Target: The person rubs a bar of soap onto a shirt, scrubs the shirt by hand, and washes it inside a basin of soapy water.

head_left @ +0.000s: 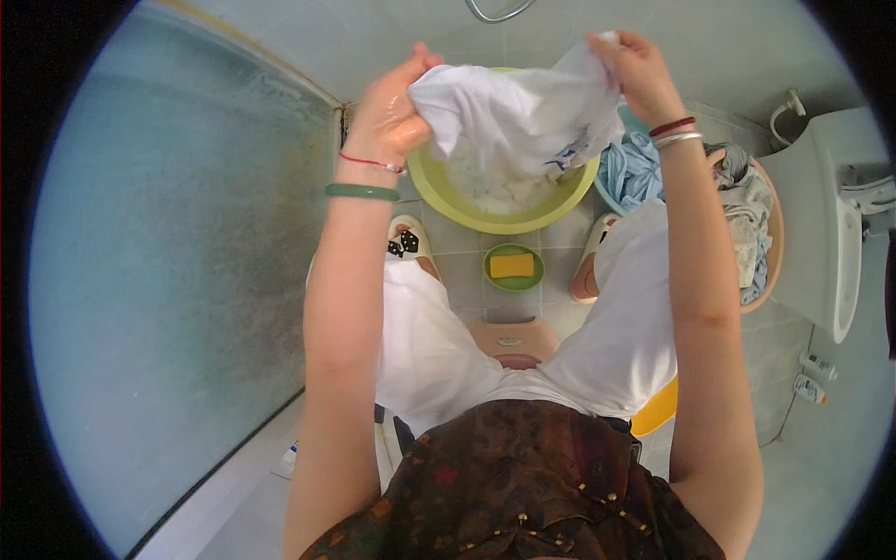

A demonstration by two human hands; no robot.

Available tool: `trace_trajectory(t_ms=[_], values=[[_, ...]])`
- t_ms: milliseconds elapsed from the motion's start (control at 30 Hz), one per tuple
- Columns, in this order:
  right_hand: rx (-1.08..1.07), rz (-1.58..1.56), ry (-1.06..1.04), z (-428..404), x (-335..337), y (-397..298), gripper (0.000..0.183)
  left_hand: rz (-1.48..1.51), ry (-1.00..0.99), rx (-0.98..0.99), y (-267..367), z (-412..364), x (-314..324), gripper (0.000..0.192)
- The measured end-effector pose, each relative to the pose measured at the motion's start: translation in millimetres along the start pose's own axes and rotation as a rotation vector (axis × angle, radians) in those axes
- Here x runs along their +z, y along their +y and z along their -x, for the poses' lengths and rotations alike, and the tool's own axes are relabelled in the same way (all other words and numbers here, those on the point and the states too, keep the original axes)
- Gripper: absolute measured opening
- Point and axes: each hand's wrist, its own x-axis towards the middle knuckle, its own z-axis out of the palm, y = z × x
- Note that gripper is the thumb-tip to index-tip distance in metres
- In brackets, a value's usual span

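Observation:
A wet white cloth (518, 105) with a small dark blue print near its lower right edge is stretched between my hands. My left hand (400, 105) grips its left end, the palm wet and shiny. At the other end, my right hand (638, 73) pinches the raised corner. Below the cloth stands a yellow-green basin (493, 225) with whitish, sudsy water, partly hidden by the cloth. Nearer to me, a yellow bar of soap (512, 266) lies in a small green dish (514, 285) on the tiles between my feet.
Right of the basin are a light blue basin (607, 196) with blue clothes (633, 168) and a pinkish basin (775, 245) heaped with laundry (745, 210). A white washbasin (815, 224) stands beyond. Bottles (810, 388) lie at right. A glass panel (175, 245) borders the left.

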Motion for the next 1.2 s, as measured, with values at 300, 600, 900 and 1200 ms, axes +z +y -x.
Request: trace_trajectory(t_ms=[300,600,900,1200], values=[[-0.488,0.401,-0.35,55.1,77.5,10.3,0.041,0.209,-0.124,-0.105,-6.4,-25.4,1.7,0.013],[0.019,-0.341,-0.355,48.0,72.4,3.5,0.015,-0.052,-0.164,0.129,-9.9,-10.0,19.9,0.02],[0.066,-0.574,-0.263,36.3,70.3,10.2,0.015,-0.674,-0.211,0.186,-25.6,-1.0,24.0,0.02],[0.049,-0.534,-0.231,41.9,53.1,-1.3,0.019,-0.82,-0.298,0.234,4.0,5.9,4.3,0.016]])
